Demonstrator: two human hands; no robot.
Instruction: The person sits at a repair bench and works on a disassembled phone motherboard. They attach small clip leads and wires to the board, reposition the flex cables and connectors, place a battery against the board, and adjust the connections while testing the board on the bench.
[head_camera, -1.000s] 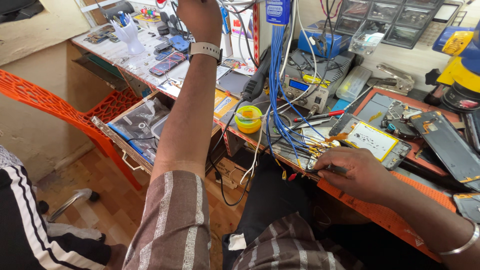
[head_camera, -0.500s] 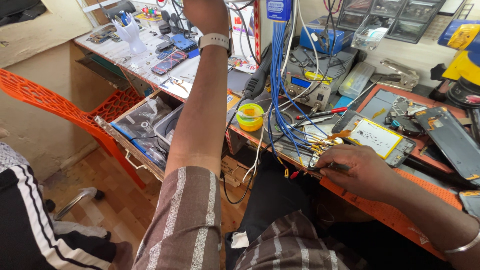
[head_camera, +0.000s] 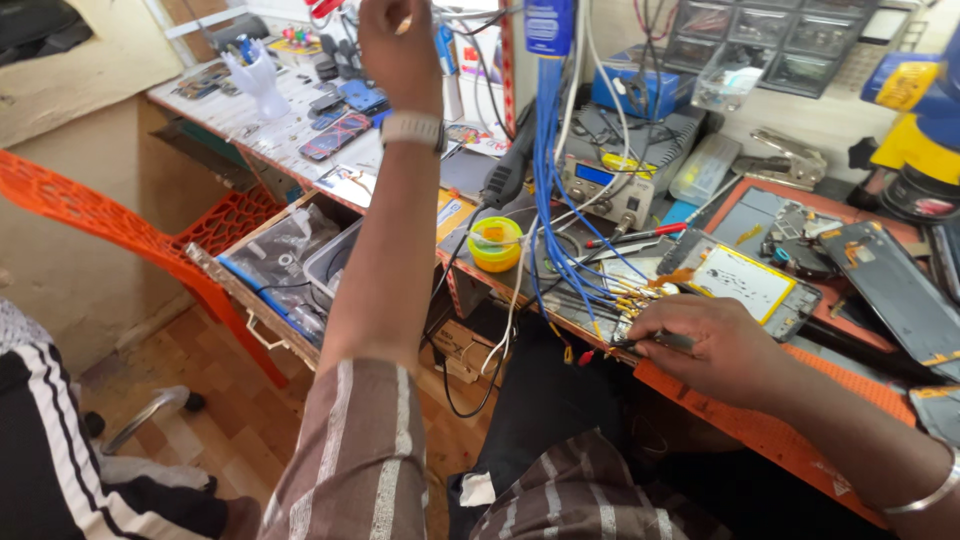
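My left hand (head_camera: 400, 50) is raised to the top of the view among hanging cables, seen from the back with its fingers curled; a pale wristwatch (head_camera: 412, 128) sits on the wrist. What it holds is hidden. My right hand (head_camera: 715, 350) rests at the bench's front edge, pinching a thin metal tool (head_camera: 655, 340). The tool's tip lies by the loose ends of a blue cable bundle (head_camera: 545, 150). Just beyond lies an opened phone (head_camera: 745, 280) with its pale battery showing.
A small yellow tub (head_camera: 495, 245) and a grey bench power unit (head_camera: 600, 180) stand behind the cables. An open drawer (head_camera: 280, 270) juts out at left, beside an orange plastic chair (head_camera: 90, 220). Another person's striped dark trouser leg (head_camera: 50, 430) is at lower left. An orange mat (head_camera: 760, 430) lines the bench edge.
My left arm has swung slightly rightward with the hand still high among the cables. My right hand has stayed at the cable ends with the tool.
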